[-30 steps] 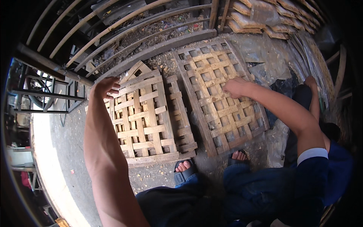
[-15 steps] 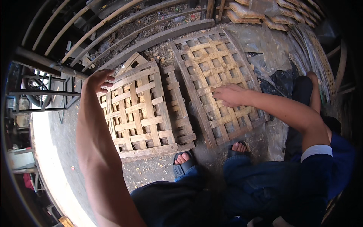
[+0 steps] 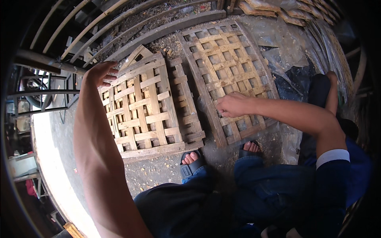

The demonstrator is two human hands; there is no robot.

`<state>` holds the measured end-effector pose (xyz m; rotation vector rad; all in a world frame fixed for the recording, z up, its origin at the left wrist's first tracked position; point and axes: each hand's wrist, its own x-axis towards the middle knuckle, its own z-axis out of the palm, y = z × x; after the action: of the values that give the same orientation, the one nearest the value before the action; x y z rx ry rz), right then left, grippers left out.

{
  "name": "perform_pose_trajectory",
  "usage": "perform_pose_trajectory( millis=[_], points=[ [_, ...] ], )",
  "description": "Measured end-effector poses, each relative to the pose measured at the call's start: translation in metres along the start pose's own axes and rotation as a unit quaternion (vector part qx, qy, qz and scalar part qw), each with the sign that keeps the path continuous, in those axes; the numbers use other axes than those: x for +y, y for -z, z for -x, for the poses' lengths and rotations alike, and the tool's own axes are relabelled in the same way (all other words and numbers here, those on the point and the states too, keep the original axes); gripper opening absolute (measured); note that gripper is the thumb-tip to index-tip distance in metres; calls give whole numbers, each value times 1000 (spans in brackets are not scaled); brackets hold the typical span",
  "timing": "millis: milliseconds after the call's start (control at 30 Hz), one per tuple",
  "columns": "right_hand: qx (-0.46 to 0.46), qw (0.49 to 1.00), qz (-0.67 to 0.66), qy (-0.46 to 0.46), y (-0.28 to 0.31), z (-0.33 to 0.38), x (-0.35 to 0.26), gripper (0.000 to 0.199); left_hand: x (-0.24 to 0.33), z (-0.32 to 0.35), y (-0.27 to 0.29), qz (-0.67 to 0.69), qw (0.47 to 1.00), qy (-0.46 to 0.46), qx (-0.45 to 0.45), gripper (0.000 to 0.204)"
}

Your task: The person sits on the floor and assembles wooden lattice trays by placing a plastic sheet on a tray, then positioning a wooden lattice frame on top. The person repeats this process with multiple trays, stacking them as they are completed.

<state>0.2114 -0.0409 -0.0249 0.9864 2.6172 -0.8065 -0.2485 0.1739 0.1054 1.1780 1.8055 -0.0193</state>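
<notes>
Wooden lattice panel on the right [image 3: 228,81]: lies on the floor [image 3: 152,174] ahead of the person, tilted a little in view, its pale slats woven inside a darker frame, with greyish backing showing through the gaps.

Right hand [image 3: 235,104]: over the lower left part of that panel, palm down, fingers curled in — whether they grasp anything, or touch the slats, I cannot tell.

Wooden lattice panel on the left [image 3: 154,105]: beside the other, separated by a dark gap; pale woven strips, its near edge just ahead of the left foot.

Darker lattice panel [image 3: 187,105]: sticks out from beneath the left one along its right side.

Left hand [image 3: 99,74]: near the far left corner of the left panel, fingers loosely spread and grasping nothing visible; contact with the corner cannot be told.

Sandals [image 3: 191,168]: black, on both feet, at the near ends of the panels.

Wooden beam [image 3: 170,33]: runs along the far side, below curved-looking rails [image 3: 93,28].

Plastic sheeting [image 3: 293,81]: black and grey, crumpled, right of the right panel.

Another person [image 3: 359,166]: at the right edge, in blue, partly hidden behind the right arm.
</notes>
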Motion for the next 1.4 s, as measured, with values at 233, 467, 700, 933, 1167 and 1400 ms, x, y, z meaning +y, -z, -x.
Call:
perform_pose_trajectory(
  millis=[233, 467, 700, 933, 1167, 1400],
  points=[
    [114, 988, 88, 58, -31, 8, 2, 14, -3, 2, -2, -4, 1000, 2, 8, 60],
    [64, 994, 41, 77, -32, 5, 10, 16, -1, -2, -1, 6, 1000, -8, -7, 59],
    [-18, 994, -76, -80, -22, 1, -6, 17, 2, 2, -4, -9, 1000, -11, -11, 64],
    [-55, 972, -179, -141, -7, 5, -14, 20, -5, 5, -4, -19, 1000, -3, -7, 63],
    [-50, 962, -235, -128, -19, -2, -4, 24, 2, 7, -8, -11, 1000, -15, -19, 63],
    [97, 938, -306, -135, 1, -1, 10, 30, -1, 7, -9, -15, 1000, -5, -7, 63]
  ],
)
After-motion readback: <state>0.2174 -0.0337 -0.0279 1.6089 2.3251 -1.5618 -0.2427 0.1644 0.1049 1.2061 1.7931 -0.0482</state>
